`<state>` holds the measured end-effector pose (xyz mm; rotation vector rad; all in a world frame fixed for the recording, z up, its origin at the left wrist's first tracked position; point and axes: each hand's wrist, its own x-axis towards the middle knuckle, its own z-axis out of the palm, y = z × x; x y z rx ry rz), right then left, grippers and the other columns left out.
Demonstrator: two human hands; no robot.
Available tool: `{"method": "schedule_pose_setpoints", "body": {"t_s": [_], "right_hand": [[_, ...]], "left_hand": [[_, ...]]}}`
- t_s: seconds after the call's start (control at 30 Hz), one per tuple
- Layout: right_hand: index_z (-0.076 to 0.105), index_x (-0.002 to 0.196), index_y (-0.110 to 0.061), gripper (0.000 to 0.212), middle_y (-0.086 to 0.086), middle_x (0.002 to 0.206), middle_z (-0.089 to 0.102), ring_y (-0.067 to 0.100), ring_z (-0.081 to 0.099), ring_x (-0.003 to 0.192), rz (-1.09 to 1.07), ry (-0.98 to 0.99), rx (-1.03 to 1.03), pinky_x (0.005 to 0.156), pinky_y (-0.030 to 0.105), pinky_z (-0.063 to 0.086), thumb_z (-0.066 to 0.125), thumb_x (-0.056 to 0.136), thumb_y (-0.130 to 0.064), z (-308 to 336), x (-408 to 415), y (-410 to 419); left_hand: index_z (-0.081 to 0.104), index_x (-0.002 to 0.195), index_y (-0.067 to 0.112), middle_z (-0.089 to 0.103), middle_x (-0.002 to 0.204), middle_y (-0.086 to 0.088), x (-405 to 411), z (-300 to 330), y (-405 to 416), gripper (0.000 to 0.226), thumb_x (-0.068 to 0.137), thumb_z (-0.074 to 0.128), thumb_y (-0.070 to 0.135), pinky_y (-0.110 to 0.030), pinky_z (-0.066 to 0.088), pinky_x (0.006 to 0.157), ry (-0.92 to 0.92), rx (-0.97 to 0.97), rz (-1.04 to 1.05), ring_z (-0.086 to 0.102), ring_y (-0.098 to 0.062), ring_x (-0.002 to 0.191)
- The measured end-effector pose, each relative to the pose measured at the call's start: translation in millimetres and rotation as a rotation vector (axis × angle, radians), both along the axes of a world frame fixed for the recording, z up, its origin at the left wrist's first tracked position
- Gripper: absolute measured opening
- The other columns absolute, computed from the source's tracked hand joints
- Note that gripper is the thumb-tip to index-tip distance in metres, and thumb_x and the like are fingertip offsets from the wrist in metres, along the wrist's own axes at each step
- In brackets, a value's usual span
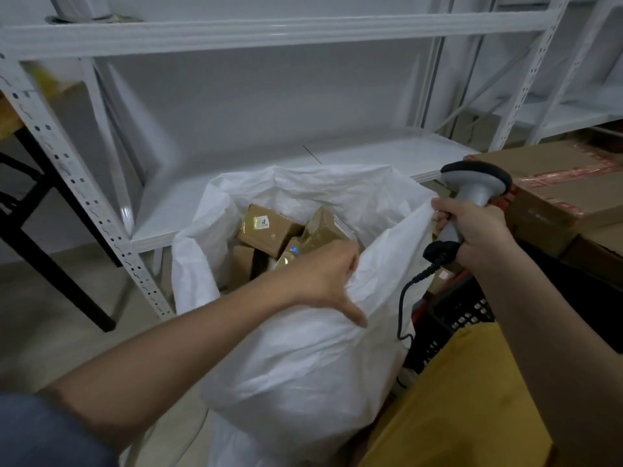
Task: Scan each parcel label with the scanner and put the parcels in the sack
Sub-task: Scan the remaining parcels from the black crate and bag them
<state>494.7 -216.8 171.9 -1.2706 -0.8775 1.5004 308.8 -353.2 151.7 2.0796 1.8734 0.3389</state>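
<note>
While the white sack (303,358) stands open on the floor in front of the white shelving (256,32), the person holds its mouth apart with both hands. Their left hand (323,274) reaches over the near rim, fingers curled down over the edge of the fabric and out of sight inside, thumb stretched out along the outside of the sack. Their right hand (472,230) is closed around the grey handle of the scanner (472,193), and the same fingers also pinch a fold of the sack's right rim against that handle. The scanner stands upright, its dark head at the top, and its black cable (403,305) hangs down from the base, looping beside the sack.

Inside the sack lie several brown parcels (269,229), piled loosely and tilted at different angles; the far one shows a small white label on its upper face, and glossy tape catches the light on a couple of them. Another parcel sits just under the left hand's knuckles, partly hidden.

To the right, touching the sack, is a black slotted crate (451,325), and nearer still a yellow-brown padded envelope (465,399). Further right are large cardboard boxes (556,197) with red tape. At far left stands a table with black legs (60,244).
</note>
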Motion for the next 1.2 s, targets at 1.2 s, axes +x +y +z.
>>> {"method": "schedule_pose_setpoints", "body": {"t_s": [1.2], "right_hand": [[0.039,0.138,0.008,0.077,0.025,0.133,0.051,0.038,0.053,0.113,0.352,-0.783,0.129,0.089,0.047,0.048,0.081,0.079,-0.019,28,-29,77]], "left_hand": [[0.049,0.074,0.004,0.052,0.081,-0.012,-235,-2,75,0.016,0.088,0.054,0.008,-0.037,0.051,0.074,0.201,-0.19,1.054,0.057,-0.031,0.081]]}}
